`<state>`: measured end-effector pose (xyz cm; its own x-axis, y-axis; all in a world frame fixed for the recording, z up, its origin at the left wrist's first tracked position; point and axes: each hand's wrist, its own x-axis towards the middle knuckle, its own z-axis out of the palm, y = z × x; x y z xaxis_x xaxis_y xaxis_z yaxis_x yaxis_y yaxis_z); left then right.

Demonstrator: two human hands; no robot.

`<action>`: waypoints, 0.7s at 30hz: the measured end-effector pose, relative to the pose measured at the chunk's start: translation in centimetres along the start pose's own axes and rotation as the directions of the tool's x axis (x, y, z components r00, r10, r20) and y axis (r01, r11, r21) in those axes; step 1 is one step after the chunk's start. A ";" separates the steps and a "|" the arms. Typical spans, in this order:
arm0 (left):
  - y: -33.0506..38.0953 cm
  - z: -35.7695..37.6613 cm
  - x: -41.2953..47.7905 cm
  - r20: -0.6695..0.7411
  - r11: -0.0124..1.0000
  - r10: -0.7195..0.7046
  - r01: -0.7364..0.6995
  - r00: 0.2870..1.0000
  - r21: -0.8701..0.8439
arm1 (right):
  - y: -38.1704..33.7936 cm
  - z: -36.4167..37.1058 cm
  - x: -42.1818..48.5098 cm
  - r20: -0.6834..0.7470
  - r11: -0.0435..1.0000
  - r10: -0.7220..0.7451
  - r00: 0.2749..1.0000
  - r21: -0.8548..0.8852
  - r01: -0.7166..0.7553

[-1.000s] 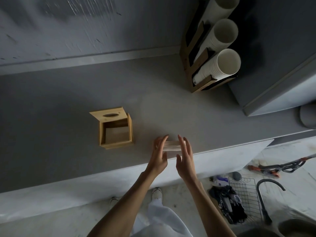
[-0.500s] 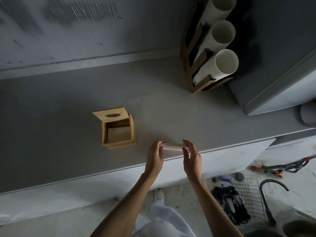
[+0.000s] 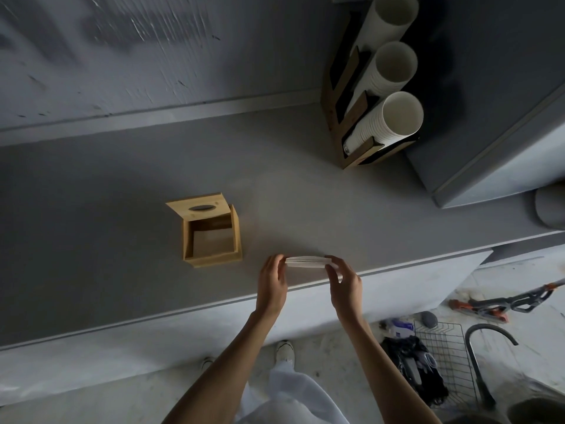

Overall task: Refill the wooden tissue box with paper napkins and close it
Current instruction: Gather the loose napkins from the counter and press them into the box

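Countertop (image 3: 122,240) fills my view, grey and wide. Wooden tissue box (image 3: 212,241) sits mid-counter, lid (image 3: 198,206) swung up and back so the cavity faces me. Near the front edge, just right of it, I've got my left hand (image 3: 272,286) and right hand (image 3: 344,284) pinching opposite ends of the napkin stack (image 3: 305,261), probably squaring it to fit.
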<state>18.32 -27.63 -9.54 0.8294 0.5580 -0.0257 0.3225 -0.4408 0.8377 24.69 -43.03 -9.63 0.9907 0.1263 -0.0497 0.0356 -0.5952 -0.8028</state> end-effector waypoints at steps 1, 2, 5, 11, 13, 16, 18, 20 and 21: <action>0.0 0.0 0.1 -0.001 1.000 0.001 -0.001 1.000 -0.004 | -0.1 -0.1 0.1 0.006 1.000 -0.009 1.000 0.000 0.009; 0.1 -0.1 0.1 0.003 1.000 -0.003 0.003 1.000 -0.005 | -0.1 -0.1 0.0 0.013 1.000 -0.008 1.000 0.002 0.008; 0.0 -0.2 0.2 0.015 1.000 -0.022 0.022 1.000 -0.011 | -0.2 -0.2 0.0 0.008 0.999 0.028 1.000 0.020 -0.028; 1.0 -1.5 0.2 0.032 0.993 -0.096 0.098 0.995 -0.062 | -1.4 -0.6 -0.1 0.025 0.989 0.098 0.995 0.111 -0.100; 1.7 -2.9 0.0 0.030 0.983 -0.154 0.156 0.988 -0.100 | -2.2 -0.9 -0.4 0.059 0.975 0.154 0.986 0.151 -0.161; 2.3 -6.1 -0.6 0.034 0.960 -0.228 0.230 0.973 -0.157 | -4.1 -0.7 -0.9 0.148 0.973 0.140 0.979 0.165 -0.164; 2.5 -8.9 -0.6 0.004 0.950 -0.263 0.259 0.965 -0.175 | -6.5 0.0 -1.0 0.218 0.976 0.099 0.971 0.168 -0.137; 2.4 -12.2 -0.1 -0.046 0.941 -0.294 0.281 0.955 -0.188 | -9.5 1.3 -0.8 0.271 0.981 0.063 0.960 0.161 -0.109; 2.3 -13.7 0.3 -0.066 0.938 -0.311 0.295 0.948 -0.180 | -10.9 2.0 -0.6 0.296 0.983 0.050 0.954 0.157 -0.100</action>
<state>13.07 -18.84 -0.13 0.6563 0.7124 -0.2485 0.4651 -0.1226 0.8767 23.48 -34.97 -2.04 0.9081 0.3254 -0.2637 -0.0850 -0.4733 -0.8768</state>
